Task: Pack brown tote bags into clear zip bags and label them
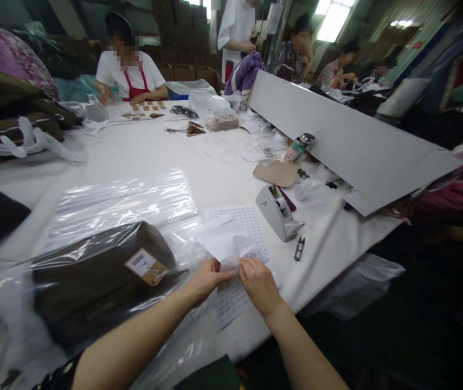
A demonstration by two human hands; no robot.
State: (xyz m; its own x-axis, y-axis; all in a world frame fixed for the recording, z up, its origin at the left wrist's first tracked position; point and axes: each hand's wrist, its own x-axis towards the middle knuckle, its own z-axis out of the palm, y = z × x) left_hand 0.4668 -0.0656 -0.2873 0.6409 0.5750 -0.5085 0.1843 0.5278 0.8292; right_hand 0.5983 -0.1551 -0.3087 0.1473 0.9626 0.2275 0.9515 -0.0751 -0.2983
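Observation:
My left hand (pixel 207 279) and my right hand (pixel 259 283) are close together near the table's front edge, both with fingers pinched. Between them they hold a crumpled, thin white sheet (pixel 221 237), which looks like paper. Beneath it lies a printed sheet of small labels (pixel 231 309), partly covered by my hands. To the left is a dark olive garment (pixel 93 281) inside a clear plastic bag (pixel 121 203). A brown hang tag with a white barcode label (pixel 145 265) shows on the garment, near my left forearm.
A grey tape dispenser (pixel 278 214) and thread snips (pixel 299 248) lie to the right. Beyond are brown card (pixel 276 172), a bottle (pixel 300 147) and a long white board (pixel 337 141). Folded garments (pixel 12 114) are piled at left. Several people sit or stand farther back.

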